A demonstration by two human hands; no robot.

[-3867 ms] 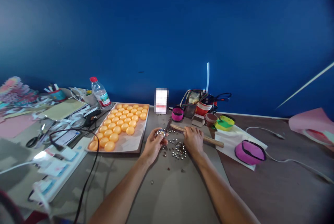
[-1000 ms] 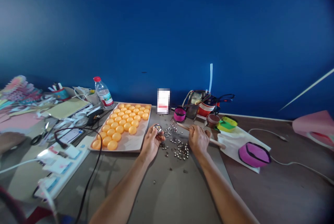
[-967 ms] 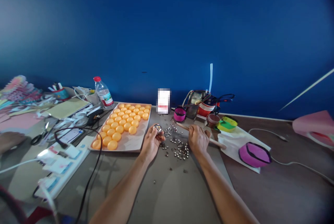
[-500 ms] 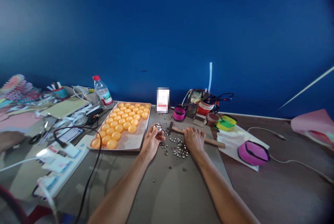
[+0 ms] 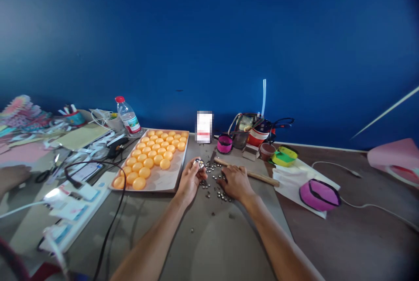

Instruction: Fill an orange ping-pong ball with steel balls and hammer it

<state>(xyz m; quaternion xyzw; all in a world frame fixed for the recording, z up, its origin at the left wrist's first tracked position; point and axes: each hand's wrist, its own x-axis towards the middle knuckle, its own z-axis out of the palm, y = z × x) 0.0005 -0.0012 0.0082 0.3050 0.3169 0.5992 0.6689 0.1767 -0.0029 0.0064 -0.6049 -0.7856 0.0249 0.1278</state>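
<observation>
My left hand is closed around a shiny silver ball-like thing, held up beside the white tray. Small round silver metal pieces lie scattered on the grey mat; their exact kind is too small to make out. Over this pile my right hand bends its fingers down, thumb and forefinger close together among the pieces. Whatever sits between those fingertips is hidden. Just beyond the right hand lies a wooden-handled hammer, its dark head towards the middle.
Orange balls fill much of a white tray on the left. Nearby are a water bottle, a power strip and a black cable. Another person's hand rests at far left. Pink mesh cases stand right and back.
My right hand has come off the hammer handle and moved left and nearer, down onto the silver pieces. My left hand still holds the silver ball in nearly the same place.
</observation>
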